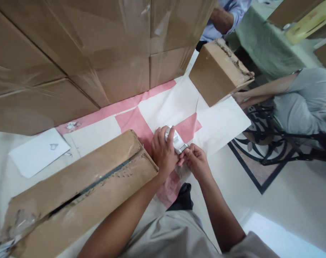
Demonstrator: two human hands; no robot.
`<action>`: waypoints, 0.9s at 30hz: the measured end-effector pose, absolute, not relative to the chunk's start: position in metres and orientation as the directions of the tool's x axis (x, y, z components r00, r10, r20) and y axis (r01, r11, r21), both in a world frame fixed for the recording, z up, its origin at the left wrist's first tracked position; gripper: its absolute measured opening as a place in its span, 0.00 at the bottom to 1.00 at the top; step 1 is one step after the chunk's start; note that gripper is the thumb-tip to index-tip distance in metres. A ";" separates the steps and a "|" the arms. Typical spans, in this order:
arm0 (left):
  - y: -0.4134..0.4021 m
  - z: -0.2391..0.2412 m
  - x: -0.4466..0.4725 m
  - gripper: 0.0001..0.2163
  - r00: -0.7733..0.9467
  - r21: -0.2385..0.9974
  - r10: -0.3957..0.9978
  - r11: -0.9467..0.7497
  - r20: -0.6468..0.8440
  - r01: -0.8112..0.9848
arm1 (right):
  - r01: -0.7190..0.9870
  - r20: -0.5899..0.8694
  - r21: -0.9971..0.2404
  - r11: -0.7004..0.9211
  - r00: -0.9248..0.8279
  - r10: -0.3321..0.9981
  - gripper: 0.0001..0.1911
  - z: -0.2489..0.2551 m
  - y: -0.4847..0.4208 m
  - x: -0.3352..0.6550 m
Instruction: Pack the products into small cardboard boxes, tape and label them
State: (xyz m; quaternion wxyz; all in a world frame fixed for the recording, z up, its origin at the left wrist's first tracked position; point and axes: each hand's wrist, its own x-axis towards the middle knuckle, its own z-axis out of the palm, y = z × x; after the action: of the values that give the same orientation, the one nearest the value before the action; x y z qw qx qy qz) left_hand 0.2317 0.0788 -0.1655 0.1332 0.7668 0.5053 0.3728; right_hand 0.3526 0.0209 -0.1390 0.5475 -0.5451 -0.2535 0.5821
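Note:
My left hand (163, 150) is closed around a small white rounded handheld device (176, 139), with a grey rectangular patch at its near end. What kind of device it is I cannot make out. At that near end my right hand (197, 159) has its thumb and fingers pinched together. Whether the right fingers grip the device's edge or something tiny beside it is hidden. Both hands are above a white and pink sheet (163, 100) on the floor. Just left of them lies a long taped cardboard box (79, 179), partly split along its seam.
Big stacked cartons (103, 46) wrapped in clear film rise ahead. A torn-edged box (213, 75) stands at the right, near a seated person's legs (270, 87) and a black metal frame (286, 154). Another person's arm (223, 18) shows behind. White paper (36, 152) lies at left.

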 end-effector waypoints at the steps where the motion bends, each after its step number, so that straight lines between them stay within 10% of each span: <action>1: 0.079 -0.166 0.233 0.32 0.204 0.581 0.872 -0.454 0.444 0.676 | -0.358 -0.338 -0.899 -0.253 0.201 0.919 0.27 -0.140 0.020 0.353; 10: 0.056 -0.131 0.219 0.32 0.310 0.692 0.815 -0.580 0.490 0.430 | -0.360 -0.152 -0.929 -0.084 0.166 0.974 0.26 -0.143 0.003 0.355; 19: 0.010 -0.062 0.170 0.05 0.404 0.845 0.868 -0.428 0.287 0.320 | -0.031 0.383 -0.924 0.382 -0.086 0.920 0.17 -0.112 -0.018 0.337; 27: -0.029 -0.049 0.110 0.08 0.277 0.571 0.713 -0.690 0.644 0.445 | 0.192 0.272 -0.941 0.279 -0.062 0.960 0.07 -0.087 -0.016 0.304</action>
State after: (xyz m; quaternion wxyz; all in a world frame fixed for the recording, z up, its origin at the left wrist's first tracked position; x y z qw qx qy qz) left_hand 0.1099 -0.0285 -0.0493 0.1408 0.7867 0.3678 0.4754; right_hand 0.3036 -0.0159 -0.0867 0.5039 -0.4640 -0.6210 0.3810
